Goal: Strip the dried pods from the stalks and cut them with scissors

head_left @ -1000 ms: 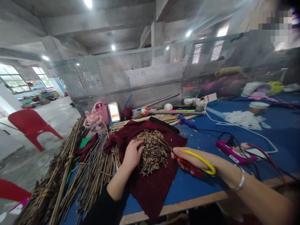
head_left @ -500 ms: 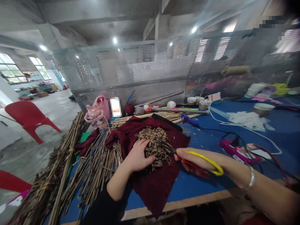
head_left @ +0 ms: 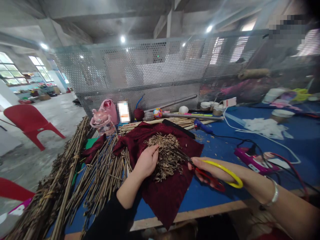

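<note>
A heap of dried, brownish plant pieces (head_left: 167, 163) lies on a dark red cloth (head_left: 163, 200) on the blue table. At the heap's left edge is my left hand (head_left: 148, 161), its fingers drawn together; what they pinch is hidden. My right hand (head_left: 203, 166) grips scissors (head_left: 182, 154) with one yellow and one red handle. Their blades point left into the heap, and their tips are lost among the pieces.
Dry stalks (head_left: 100, 180) lie left of the cloth, beside a tied bundle (head_left: 67, 173). Behind are a pink basket (head_left: 101, 127), a phone-like screen (head_left: 124, 112) and a blue glue gun (head_left: 203, 127). A purple power strip (head_left: 246, 160) with cables lies right.
My left hand has gone from spread over the heap to fingers drawn together at its left side, uncovering more pieces. The scissors stay in my right hand, shifted slightly right.
</note>
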Demonstrator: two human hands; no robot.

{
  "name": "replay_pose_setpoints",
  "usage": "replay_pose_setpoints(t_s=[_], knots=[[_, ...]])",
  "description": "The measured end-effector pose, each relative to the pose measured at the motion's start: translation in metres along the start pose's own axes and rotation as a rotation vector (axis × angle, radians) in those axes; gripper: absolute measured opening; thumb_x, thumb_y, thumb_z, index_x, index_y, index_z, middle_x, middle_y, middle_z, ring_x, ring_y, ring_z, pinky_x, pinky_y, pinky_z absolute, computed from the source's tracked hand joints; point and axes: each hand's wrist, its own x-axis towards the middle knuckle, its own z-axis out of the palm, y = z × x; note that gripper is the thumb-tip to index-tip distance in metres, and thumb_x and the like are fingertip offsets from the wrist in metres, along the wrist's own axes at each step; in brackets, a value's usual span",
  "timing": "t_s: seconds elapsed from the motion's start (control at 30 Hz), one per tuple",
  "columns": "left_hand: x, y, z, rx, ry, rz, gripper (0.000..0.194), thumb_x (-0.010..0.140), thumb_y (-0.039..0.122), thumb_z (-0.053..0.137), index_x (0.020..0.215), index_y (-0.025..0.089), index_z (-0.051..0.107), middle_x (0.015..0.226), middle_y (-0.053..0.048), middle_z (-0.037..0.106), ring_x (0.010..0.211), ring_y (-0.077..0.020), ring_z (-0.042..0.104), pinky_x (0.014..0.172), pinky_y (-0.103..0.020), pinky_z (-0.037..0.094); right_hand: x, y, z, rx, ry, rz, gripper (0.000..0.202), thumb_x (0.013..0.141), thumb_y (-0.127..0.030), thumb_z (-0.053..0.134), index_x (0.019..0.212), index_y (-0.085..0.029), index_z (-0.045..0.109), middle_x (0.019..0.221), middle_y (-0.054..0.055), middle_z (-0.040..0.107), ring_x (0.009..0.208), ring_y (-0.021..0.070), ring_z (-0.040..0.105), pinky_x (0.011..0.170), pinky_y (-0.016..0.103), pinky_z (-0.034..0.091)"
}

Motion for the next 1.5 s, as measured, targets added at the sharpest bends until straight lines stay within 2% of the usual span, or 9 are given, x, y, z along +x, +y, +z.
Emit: replay_pose_setpoints(t_s=[0.23,0.4,0.67,0.8,0.9,1.07,1.2,1.3,1.5], knots=[[-0.001,0.006,-0.022,-0.101,0.096,-0.07,0.045,0.093,0.034,0.024,0.12,0.016,0.054,0.122,-0.007,0.058,0.113,-0.0173,0.051,0.099,-0.031,0.037,-0.006,0.0,-0.003,-0.03,-0.001,0.023,0.06,0.076,-0.075,0.026,0.091,-0.02,0.046,0.059,-0.002,0.051,0.039,0.0073,0.044,0.032,0.016,0.036],[0.001,0.003,-0.021,0.104,0.168,-0.212,0.042,0.09,0.041,0.03,0.092,0.018,0.065,0.088,-0.007,0.068,0.085,-0.0192,0.062,0.079,-0.029,0.044,-0.006,0.002,-0.003,-0.034,0.001,0.023,0.058,0.077,-0.074,0.027,0.091,-0.02,0.047,0.06,-0.002,0.051,0.04,0.0072,0.045,0.032,0.015,0.035],[0.0,-0.001,-0.002,0.006,0.245,-0.157,0.021,0.084,0.02,0.043,0.092,0.018,0.062,0.076,-0.002,0.064,0.063,-0.0112,0.057,0.065,-0.022,0.045,-0.003,0.001,0.004,-0.057,-0.015,-0.003,0.061,0.077,-0.075,0.024,0.09,-0.019,0.046,0.058,-0.003,0.049,0.038,0.0058,0.041,0.034,0.016,0.036],[-0.001,-0.005,0.007,-0.101,0.163,-0.088,0.025,0.081,0.01,0.037,0.088,0.016,0.061,0.087,-0.005,0.062,0.059,-0.0085,0.056,0.059,-0.021,0.047,-0.008,-0.004,0.009,-0.062,-0.017,-0.014,0.061,0.075,-0.076,0.027,0.088,-0.02,0.046,0.061,-0.003,0.049,0.037,0.0047,0.04,0.032,0.016,0.034],[-0.001,-0.005,0.006,-0.155,0.124,-0.167,0.026,0.08,0.008,0.034,0.086,0.016,0.058,0.081,-0.004,0.062,0.061,-0.0093,0.058,0.061,-0.022,0.048,-0.009,-0.005,0.01,-0.06,-0.018,-0.039,0.059,0.076,-0.074,0.027,0.088,-0.02,0.047,0.061,-0.003,0.049,0.036,0.0045,0.038,0.033,0.017,0.034],[0.003,-0.001,-0.002,-0.006,0.31,-0.269,0.027,0.086,0.028,0.039,0.099,0.014,0.058,0.098,-0.01,0.064,0.091,-0.0184,0.06,0.085,-0.031,0.046,-0.007,-0.006,0.008,-0.162,0.003,-0.024,0.064,0.074,-0.077,0.025,0.088,-0.018,0.047,0.063,-0.001,0.05,0.039,0.0056,0.04,0.033,0.017,0.033],[0.008,0.0,0.009,0.093,0.139,-0.24,0.046,0.08,0.044,0.051,0.113,0.012,0.056,0.111,-0.015,0.062,0.106,-0.0254,0.056,0.093,-0.037,0.041,-0.003,-0.006,0.006,-0.27,0.064,0.01,0.063,0.076,-0.076,0.022,0.083,-0.019,0.047,0.062,0.0,0.05,0.039,0.0071,0.042,0.033,0.019,0.033],[0.009,0.0,0.02,0.088,0.077,-0.164,0.042,0.078,0.037,0.056,0.113,0.014,0.058,0.115,-0.013,0.062,0.108,-0.0244,0.055,0.096,-0.036,0.039,-0.001,-0.007,0.004,-0.434,0.123,-0.057,0.057,0.078,-0.072,0.028,0.074,-0.019,0.046,0.064,0.001,0.053,0.046,0.0105,0.047,0.042,0.023,0.039],[0.004,0.007,0.026,-0.045,0.165,-0.174,0.04,0.071,0.021,0.066,0.109,0.014,0.056,0.107,-0.01,0.064,0.099,-0.0211,0.059,0.091,-0.034,0.043,0.003,-0.017,0.004,-0.689,0.152,-0.137,0.051,0.08,-0.068,0.032,0.078,-0.02,0.051,0.073,0.005,0.062,0.065,0.0205,0.057,0.063,0.03,0.042]])
